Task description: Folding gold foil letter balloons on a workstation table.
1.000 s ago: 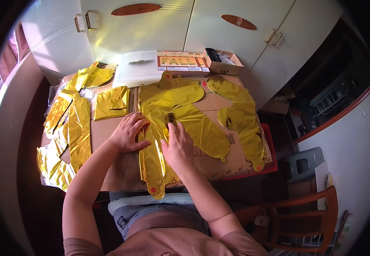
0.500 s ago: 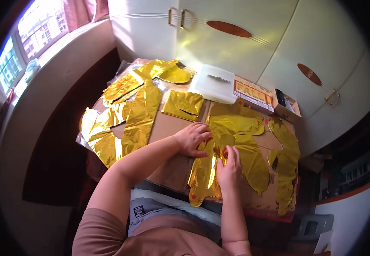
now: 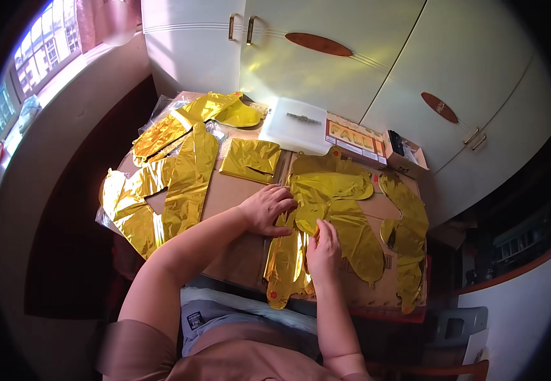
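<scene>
A flat gold foil balloon (image 3: 332, 187) is spread on the cardboard, with its near strip (image 3: 285, 267) running toward me. My left hand (image 3: 267, 211) lies on the balloon's left edge, fingers a little spread and pressed down on the foil. Just right of it, my right hand (image 3: 325, 251) pinches the edge of a folded flap between thumb and fingers. The foil beneath my right fingers is partly hidden. A further gold foil balloon (image 3: 409, 222) lies at the right, and a large triangular one (image 3: 190, 178) at the left.
Behind the hands sit a folded gold foil packet (image 3: 251, 159), a translucent white plastic box (image 3: 293, 126), a printed carton (image 3: 355, 141) and a small open box (image 3: 405, 154). White cabinets (image 3: 313, 76) close off the far side. The cardboard (image 3: 225, 254) covers the table.
The whole scene has shifted slightly left in view. My right hand has brought the foil flap down toward me a little. My left hand stays on the foil.
</scene>
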Action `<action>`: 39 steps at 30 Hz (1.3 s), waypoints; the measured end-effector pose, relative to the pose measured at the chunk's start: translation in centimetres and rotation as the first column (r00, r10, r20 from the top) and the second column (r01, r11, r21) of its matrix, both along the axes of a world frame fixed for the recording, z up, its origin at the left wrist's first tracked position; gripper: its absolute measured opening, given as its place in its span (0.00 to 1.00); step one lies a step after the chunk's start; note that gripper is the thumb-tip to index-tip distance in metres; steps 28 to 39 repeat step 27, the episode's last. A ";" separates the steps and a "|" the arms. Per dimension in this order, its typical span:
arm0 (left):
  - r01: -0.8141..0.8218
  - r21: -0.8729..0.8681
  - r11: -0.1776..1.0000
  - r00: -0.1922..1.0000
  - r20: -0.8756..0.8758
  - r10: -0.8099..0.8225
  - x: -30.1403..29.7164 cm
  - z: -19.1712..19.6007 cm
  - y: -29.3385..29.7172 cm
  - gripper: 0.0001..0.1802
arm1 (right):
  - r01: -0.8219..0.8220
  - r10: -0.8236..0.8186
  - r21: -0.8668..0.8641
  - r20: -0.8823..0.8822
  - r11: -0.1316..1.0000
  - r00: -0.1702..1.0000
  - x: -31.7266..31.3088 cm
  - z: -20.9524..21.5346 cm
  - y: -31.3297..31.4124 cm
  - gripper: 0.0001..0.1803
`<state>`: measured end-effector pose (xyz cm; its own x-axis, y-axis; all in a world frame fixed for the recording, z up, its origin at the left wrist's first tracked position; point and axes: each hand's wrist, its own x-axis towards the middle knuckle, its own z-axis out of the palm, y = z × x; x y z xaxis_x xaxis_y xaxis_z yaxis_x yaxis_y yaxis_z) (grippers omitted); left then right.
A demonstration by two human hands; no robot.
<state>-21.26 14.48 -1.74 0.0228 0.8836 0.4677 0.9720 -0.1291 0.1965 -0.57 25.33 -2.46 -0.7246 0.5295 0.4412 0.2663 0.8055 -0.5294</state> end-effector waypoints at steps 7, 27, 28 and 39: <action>-0.006 -0.099 0.995 1.000 0.020 0.008 0.2 0.2 0.0 0.36 | -0.001 0.001 0.003 -0.011 1.000 1.000 0.0 -0.4 0.0 0.22; -0.016 -0.107 0.994 1.000 0.021 0.018 0.4 0.3 0.2 0.38 | 0.024 -0.023 0.016 -0.051 1.000 0.998 0.3 -0.4 0.4 0.23; -0.016 -0.107 0.994 1.000 0.021 0.018 0.4 0.3 0.2 0.38 | 0.024 -0.023 0.016 -0.051 1.000 0.998 0.3 -0.4 0.4 0.23; -0.016 -0.107 0.994 1.000 0.021 0.018 0.4 0.3 0.2 0.38 | 0.024 -0.023 0.016 -0.051 1.000 0.998 0.3 -0.4 0.4 0.23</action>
